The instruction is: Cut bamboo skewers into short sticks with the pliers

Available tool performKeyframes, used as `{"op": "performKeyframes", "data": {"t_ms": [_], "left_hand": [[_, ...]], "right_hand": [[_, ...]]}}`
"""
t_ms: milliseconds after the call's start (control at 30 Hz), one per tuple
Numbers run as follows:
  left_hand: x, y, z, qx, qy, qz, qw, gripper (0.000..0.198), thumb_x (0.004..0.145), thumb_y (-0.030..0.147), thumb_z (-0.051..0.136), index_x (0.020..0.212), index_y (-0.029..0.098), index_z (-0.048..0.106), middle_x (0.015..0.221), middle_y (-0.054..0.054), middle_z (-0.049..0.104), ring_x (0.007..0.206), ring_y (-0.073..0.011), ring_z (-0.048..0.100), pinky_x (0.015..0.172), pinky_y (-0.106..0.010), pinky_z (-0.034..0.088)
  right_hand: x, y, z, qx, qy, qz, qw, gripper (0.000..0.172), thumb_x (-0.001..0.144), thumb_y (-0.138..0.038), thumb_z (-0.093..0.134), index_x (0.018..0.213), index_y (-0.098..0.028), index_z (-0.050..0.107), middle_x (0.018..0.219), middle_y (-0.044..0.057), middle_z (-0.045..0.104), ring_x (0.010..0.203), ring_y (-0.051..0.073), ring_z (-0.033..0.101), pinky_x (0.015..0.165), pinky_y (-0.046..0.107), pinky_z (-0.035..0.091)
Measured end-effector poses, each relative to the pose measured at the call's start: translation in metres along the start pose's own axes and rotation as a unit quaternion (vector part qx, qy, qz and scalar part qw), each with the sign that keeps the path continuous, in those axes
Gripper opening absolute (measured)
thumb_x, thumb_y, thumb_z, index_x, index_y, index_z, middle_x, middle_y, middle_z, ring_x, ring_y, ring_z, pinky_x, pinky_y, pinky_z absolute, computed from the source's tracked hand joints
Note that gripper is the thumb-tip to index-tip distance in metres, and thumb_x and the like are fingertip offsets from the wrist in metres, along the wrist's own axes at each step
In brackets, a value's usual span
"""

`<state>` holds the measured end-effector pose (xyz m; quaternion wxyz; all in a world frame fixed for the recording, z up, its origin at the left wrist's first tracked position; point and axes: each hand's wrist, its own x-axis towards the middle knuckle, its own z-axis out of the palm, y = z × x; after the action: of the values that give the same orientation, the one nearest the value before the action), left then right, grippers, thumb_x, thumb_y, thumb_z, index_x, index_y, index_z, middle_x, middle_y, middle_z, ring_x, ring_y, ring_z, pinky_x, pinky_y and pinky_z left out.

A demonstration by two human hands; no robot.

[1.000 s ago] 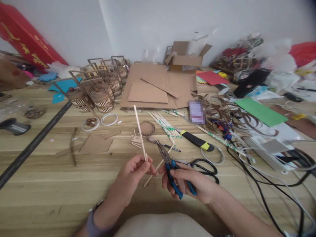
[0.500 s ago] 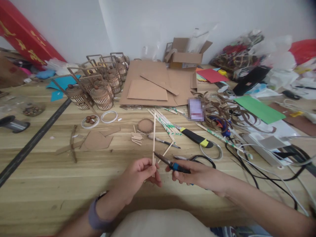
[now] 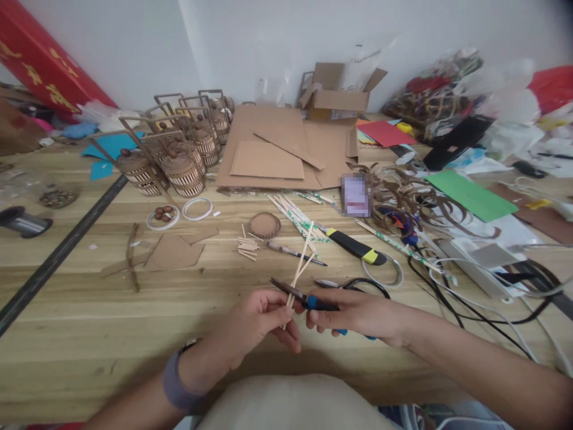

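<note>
Thin pale wooden sticks [image 3: 301,267] are pinched between the thumb and fingers of my left hand [image 3: 264,316], leaning up to the right. My right hand [image 3: 353,313] is closed around the blue-and-black handles of a pair of pliers [image 3: 299,294]. The pliers' dark jaws cross the sticks just above my left thumb; whether they grip a stick I cannot tell. Beyond my hands lie a small pile of short stick pieces [image 3: 248,248], a round cardboard base with a notched rim [image 3: 265,225] and a pen [image 3: 295,253].
A yellow-and-black utility knife [image 3: 356,246], scissors [image 3: 364,285] and a tape roll [image 3: 384,272] lie to the right, near cables. Small woven baskets [image 3: 183,173] with handles stand at the back left. Cardboard sheets [image 3: 268,160] and a box [image 3: 338,101] are behind. Curled brown strips [image 3: 430,203] lie right.
The sticks in my left hand have tilted from upright to the right. My right hand has brought the pliers' jaws left, across the sticks.
</note>
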<state>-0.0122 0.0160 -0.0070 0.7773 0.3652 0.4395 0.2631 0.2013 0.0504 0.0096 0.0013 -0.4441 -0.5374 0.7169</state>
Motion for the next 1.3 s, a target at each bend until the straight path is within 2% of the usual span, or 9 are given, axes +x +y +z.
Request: {"op": "performKeyframes", "data": {"t_ms": [300,600,900,1300], "left_hand": [[0.001,-0.002,-0.001,-0.001,-0.022,-0.002,1.0,0.027,0.075,0.042,0.07,0.079,0.015,0.068,0.066,-0.001,0.068,0.055,-0.0144,0.065,0.063,-0.026,0.048],[-0.003,0.0,0.003,0.002,-0.02,-0.015,1.0,0.026,0.076,0.042,0.069,0.072,0.016,0.064,0.064,-0.001,0.067,0.054,-0.0141,0.066,0.063,-0.026,0.045],[-0.003,0.001,0.004,-0.008,-0.023,-0.017,1.0,0.027,0.075,0.042,0.069,0.068,0.017,0.064,0.063,0.0,0.068,0.053,-0.0138,0.065,0.06,-0.025,0.044],[-0.007,0.003,0.007,0.032,-0.018,-0.017,0.999,0.025,0.075,0.041,0.065,0.071,0.016,0.063,0.061,0.0,0.066,0.05,-0.0129,0.064,0.059,-0.024,0.043]], "right_hand": [[0.003,0.003,0.001,-0.009,0.003,-0.002,1.0,0.049,0.076,-0.06,0.068,0.103,-0.02,0.064,0.087,0.001,0.058,0.081,0.016,0.051,0.064,0.027,0.038],[0.004,0.004,0.004,-0.022,0.005,-0.014,1.0,0.035,0.079,-0.044,0.065,0.102,-0.019,0.063,0.079,-0.001,0.055,0.072,0.013,0.048,0.062,0.025,0.037],[0.007,0.002,0.007,-0.05,0.025,-0.023,0.998,0.021,0.073,-0.034,0.063,0.088,-0.019,0.061,0.067,-0.004,0.052,0.061,0.011,0.048,0.055,0.024,0.039],[0.008,0.005,0.015,-0.136,0.084,-0.067,0.985,0.005,0.073,-0.023,0.058,0.074,-0.019,0.058,0.061,-0.006,0.043,0.059,0.011,0.038,0.057,0.026,0.03]]}}
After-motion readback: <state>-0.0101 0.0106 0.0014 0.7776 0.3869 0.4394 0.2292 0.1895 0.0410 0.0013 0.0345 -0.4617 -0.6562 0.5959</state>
